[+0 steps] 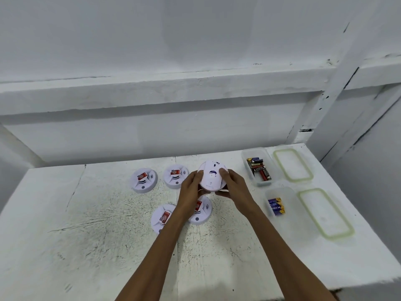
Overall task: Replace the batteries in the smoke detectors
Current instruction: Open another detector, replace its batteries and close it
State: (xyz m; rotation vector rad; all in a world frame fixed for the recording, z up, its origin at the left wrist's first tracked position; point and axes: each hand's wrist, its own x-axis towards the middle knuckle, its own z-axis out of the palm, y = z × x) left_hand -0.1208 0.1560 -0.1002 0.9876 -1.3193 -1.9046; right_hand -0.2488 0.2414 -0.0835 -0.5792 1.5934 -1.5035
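Worktop (86,246): four detectors (143,180) lie face up at left-centre, seemingly not opened yet.
Left grip (192,186): closed around held detector (213,177), centre of frame.
Right grip (233,187): holds it too, thumb on back.
Battery boxes (259,170): right side, open.
Progress: probably early.

Pretty much everything here is white. The painted table (108,213) is white with fine dark scratches and speckles, and the wall (195,51) is white with a few black cracks. The far-left smoke detector (143,180), far-middle smoke detector (175,176), near-left smoke detector (163,217) and near-right smoke detector (200,212) are all white with a red label and a greyish dot. Black curved stripes show on all but the near-left one. The upturned smoke detector (211,177) is plain white with a dark blue patch. The far container (263,184) is clear, and its batteries (259,169) are black, red and gold. The near container (280,191) is clear too, and the purple batteries (276,206) in it have yellow ends. The far lid (293,164) and near lid (325,213) are see-through with pale green rims.
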